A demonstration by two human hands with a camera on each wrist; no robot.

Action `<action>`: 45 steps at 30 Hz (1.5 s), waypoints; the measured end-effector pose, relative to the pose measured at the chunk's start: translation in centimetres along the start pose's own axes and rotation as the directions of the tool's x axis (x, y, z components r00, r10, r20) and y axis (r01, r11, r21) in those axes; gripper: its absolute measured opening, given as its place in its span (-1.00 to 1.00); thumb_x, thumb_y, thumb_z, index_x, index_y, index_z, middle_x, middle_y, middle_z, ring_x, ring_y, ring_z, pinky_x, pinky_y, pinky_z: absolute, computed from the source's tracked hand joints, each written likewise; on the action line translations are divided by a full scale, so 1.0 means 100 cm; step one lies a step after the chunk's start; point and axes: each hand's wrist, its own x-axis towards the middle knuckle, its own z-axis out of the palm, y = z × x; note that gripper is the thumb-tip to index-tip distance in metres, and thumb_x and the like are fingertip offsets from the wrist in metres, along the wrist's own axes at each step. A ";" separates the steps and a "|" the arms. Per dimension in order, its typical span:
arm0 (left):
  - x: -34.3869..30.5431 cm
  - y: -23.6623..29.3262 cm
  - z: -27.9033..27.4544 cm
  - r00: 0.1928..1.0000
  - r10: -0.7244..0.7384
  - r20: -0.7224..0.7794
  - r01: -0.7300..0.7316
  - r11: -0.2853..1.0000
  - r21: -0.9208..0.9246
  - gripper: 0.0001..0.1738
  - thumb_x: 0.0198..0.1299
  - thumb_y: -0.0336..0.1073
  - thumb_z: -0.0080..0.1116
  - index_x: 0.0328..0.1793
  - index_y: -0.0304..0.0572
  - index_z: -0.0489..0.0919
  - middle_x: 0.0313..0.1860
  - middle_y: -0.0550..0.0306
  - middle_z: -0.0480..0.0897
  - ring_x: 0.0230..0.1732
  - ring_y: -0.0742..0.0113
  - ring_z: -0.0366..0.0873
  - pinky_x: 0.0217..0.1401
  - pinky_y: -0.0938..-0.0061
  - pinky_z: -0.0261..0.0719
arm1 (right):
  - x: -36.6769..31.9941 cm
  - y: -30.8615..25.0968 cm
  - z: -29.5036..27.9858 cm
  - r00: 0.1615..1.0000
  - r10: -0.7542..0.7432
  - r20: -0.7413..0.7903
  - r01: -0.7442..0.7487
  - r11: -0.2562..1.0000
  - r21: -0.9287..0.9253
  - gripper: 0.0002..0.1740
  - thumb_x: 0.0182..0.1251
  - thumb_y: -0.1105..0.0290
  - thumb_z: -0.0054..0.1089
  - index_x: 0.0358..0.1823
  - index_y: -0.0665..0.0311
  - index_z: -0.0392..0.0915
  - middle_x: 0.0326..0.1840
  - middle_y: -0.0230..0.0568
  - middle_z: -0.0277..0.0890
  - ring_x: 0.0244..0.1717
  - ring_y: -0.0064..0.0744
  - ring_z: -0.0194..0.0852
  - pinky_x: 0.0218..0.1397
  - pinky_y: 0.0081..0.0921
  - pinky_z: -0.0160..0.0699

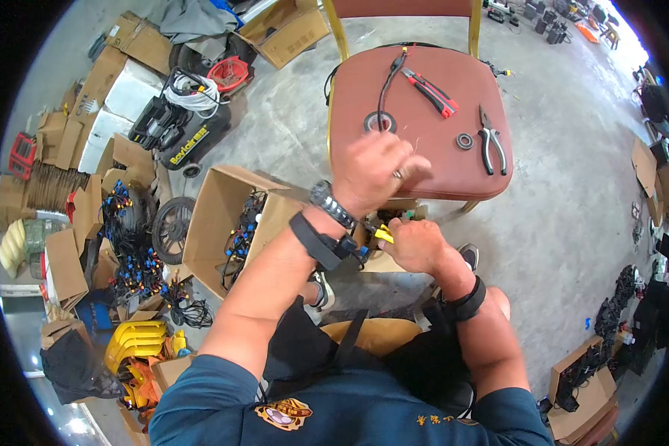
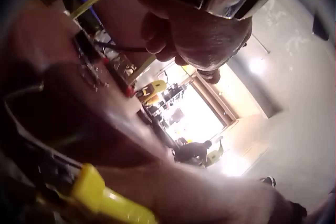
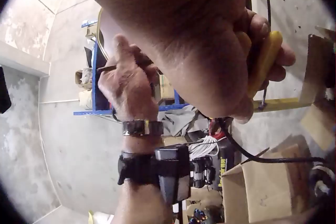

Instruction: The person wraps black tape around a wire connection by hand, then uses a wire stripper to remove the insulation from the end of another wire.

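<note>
Over the front edge of the brown chair seat [image 1: 424,70], my left hand [image 1: 375,171] is curled round a black cable [image 1: 385,89]. The cable runs back across the seat and ends in a small connector. In the left wrist view, the cable [image 2: 126,48] comes out between the curled fingers. Lower and to the right, my right hand [image 1: 418,247] grips yellow-handled pliers [image 1: 383,235]. Their yellow handle [image 3: 266,61] lies in the fingers in the right wrist view. In the left wrist view the metal head is dark and blurred.
On the seat lie a red utility knife [image 1: 432,93], grey-handled pliers [image 1: 490,141], a small black ring [image 1: 464,141] and a tape roll [image 1: 370,123]. A cardboard box [image 1: 209,212] with cables stands left of my knees. An air compressor [image 1: 193,141] sits behind it.
</note>
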 end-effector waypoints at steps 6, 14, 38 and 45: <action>-0.010 0.021 0.042 0.935 -0.094 0.341 0.097 0.995 0.008 -0.65 -0.02 -0.17 0.45 -0.16 -0.15 0.62 -0.18 0.08 0.61 -0.18 0.05 0.59 -0.20 0.29 0.59 | -0.002 0.007 0.002 1.000 -0.010 0.030 0.010 1.000 0.003 -0.51 0.36 0.02 0.09 -0.17 0.42 0.56 -0.25 0.14 0.67 -0.19 0.10 0.69 -0.05 -0.07 0.61; -0.037 0.016 -0.027 0.952 -0.279 -0.124 0.247 0.943 -0.224 -0.75 -0.01 -0.52 0.40 -0.17 -0.27 0.64 -0.19 0.00 0.68 -0.20 0.15 0.66 -0.11 0.36 0.63 | -0.001 0.007 -0.017 0.985 0.158 0.065 -0.162 0.984 0.077 -0.47 0.40 -0.06 0.02 -0.02 0.34 0.48 -0.18 0.18 0.65 -0.08 0.21 0.63 0.01 0.01 0.57; -0.158 -0.022 -0.082 0.530 -0.351 0.772 0.657 -0.406 -0.635 -0.65 0.41 -0.20 0.07 -0.03 -0.45 0.61 -0.36 -0.18 0.72 -0.58 0.30 0.61 -0.52 0.57 0.54 | 0.038 -0.030 0.006 0.892 -0.268 -0.363 0.313 0.947 0.068 -0.42 -0.02 0.59 0.33 0.13 0.23 0.46 -0.02 -0.10 0.53 0.06 0.03 0.50 0.04 -0.14 0.56; -0.161 -0.018 -0.075 0.568 -0.432 0.700 0.642 -0.299 -0.706 -0.74 0.38 -0.26 0.15 -0.11 -0.37 0.66 -0.44 -0.01 0.70 -0.61 0.48 0.51 -0.54 0.66 0.43 | 0.039 -0.030 0.005 0.865 -0.288 -0.411 0.318 0.948 0.006 -0.40 -0.03 0.63 0.29 0.15 0.22 0.44 0.02 -0.11 0.52 0.09 0.03 0.49 0.07 -0.13 0.55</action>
